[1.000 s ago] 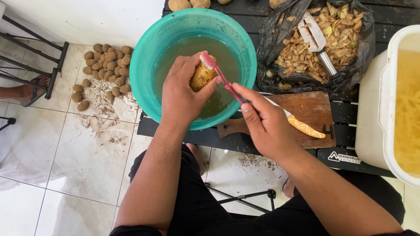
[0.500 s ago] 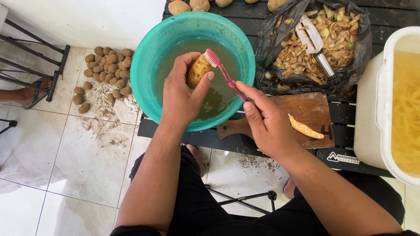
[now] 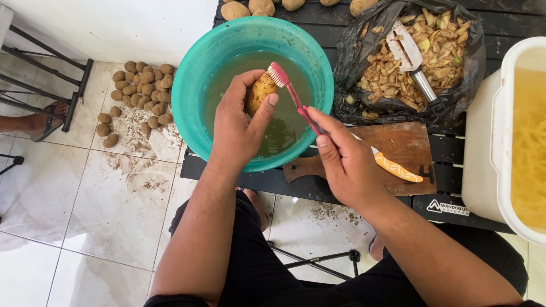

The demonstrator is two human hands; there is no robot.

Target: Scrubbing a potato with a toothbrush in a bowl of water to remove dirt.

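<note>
My left hand (image 3: pixel 239 128) grips a small yellowish potato (image 3: pixel 260 92) over a teal basin (image 3: pixel 193 79) of murky water. In my right hand (image 3: pixel 347 165) is a pink toothbrush (image 3: pixel 290 94), its bristle head resting against the top of the potato. Both hands hover above the basin's near half, at the front edge of a black slatted table (image 3: pixel 512 25).
A wooden cutting board (image 3: pixel 406 145) with an orange-handled knife (image 3: pixel 395 167) lies right of the basin. Behind it a black bag (image 3: pixel 352 68) holds peelings and a peeler (image 3: pixel 412 59). A white tub (image 3: pixel 497 142) of cut potato strips stands at the right. Potatoes (image 3: pixel 139 94) lie on the tiled floor; another person's foot (image 3: pixel 40 119) is at left.
The potato has turned in my left hand, and the brush head has shifted a little along its top. Both hands stay over the basin.
</note>
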